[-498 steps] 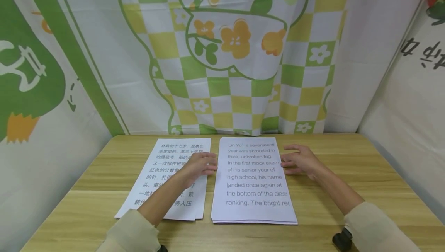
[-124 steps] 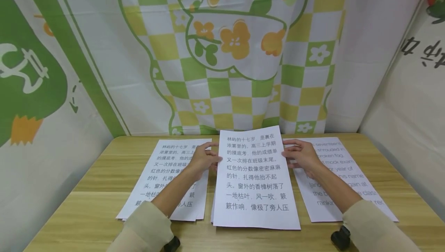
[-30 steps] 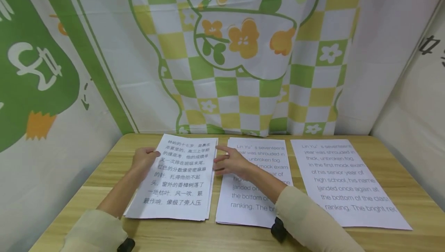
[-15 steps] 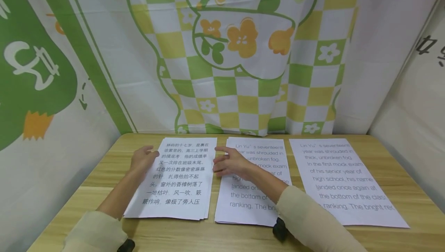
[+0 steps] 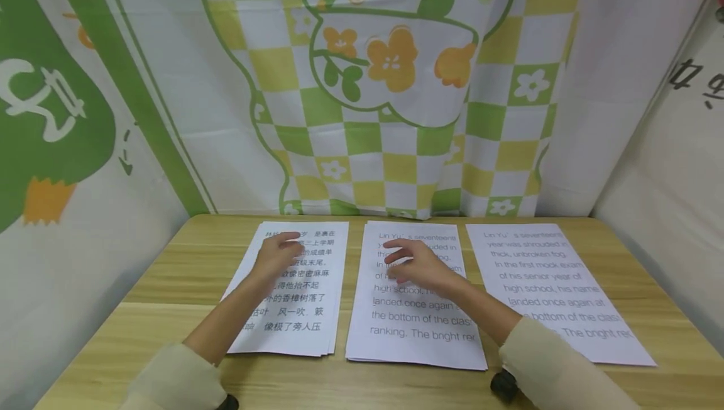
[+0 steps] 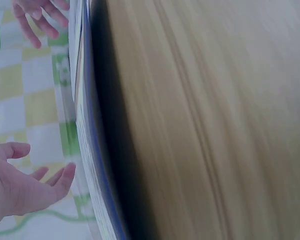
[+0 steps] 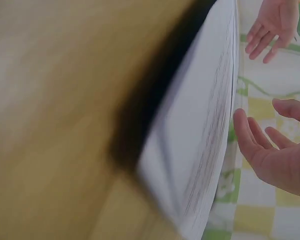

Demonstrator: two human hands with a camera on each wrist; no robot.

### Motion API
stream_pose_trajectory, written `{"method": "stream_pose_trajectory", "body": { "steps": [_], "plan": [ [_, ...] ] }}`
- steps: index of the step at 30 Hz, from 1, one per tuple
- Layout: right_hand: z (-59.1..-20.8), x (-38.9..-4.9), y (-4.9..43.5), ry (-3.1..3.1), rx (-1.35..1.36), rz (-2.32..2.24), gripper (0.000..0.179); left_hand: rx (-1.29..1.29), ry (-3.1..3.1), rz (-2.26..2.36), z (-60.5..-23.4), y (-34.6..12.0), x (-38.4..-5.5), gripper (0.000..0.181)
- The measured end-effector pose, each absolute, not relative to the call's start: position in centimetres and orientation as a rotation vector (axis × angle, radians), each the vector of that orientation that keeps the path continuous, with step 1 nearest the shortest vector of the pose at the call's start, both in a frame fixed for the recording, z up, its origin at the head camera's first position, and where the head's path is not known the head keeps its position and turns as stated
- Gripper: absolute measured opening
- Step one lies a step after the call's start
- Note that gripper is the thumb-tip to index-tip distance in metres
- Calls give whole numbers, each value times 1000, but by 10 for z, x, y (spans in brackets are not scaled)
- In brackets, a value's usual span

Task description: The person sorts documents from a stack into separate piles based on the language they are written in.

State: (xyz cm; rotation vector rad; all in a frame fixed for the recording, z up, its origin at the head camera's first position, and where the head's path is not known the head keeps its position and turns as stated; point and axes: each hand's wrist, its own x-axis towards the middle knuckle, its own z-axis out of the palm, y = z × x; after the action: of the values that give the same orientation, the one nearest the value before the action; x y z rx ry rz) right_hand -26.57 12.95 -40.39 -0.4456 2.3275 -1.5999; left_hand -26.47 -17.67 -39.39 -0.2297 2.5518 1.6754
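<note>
Three piles of printed paper lie in a row. The left stack [image 5: 300,328] bears Chinese text, with its edges slightly uneven. In the middle, the stack [image 5: 418,322] shows English text on top. A further English sheet [image 5: 545,271] lies at the right; whether others lie beneath it cannot be told. My left hand [image 5: 275,258] hovers over the left stack's upper part, fingers loosely bent and holding nothing. Above the middle stack is my right hand [image 5: 421,264], fingers spread and also holding nothing. Both wrist views show the left hand [image 6: 32,187] and right hand [image 7: 282,152] raised clear of the paper.
The papers rest on a wooden table [image 5: 153,315]. A checkered green, yellow and white cloth [image 5: 367,158] hangs right behind the back edge, with printed fabric panels on both sides. Narrow strips of wood separate the piles.
Earlier, an English sheet came to lie at the right, and a lifted Chinese sheet went from the middle to the left stack. Since then both hands have let go and moved rightward.
</note>
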Motion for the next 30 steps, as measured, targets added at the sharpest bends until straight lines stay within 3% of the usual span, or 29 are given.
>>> {"method": "stream_pose_trajectory", "body": {
  "steps": [11,30],
  "plan": [
    [-402,-268,191,2451,-306,-1613,54,-70,2413,1640,-397,-130,-265,53],
    [-393,-269,229,2514,-52,-1578,62,15,2218,1773,-402,-103,-274,56]
  ]
}}
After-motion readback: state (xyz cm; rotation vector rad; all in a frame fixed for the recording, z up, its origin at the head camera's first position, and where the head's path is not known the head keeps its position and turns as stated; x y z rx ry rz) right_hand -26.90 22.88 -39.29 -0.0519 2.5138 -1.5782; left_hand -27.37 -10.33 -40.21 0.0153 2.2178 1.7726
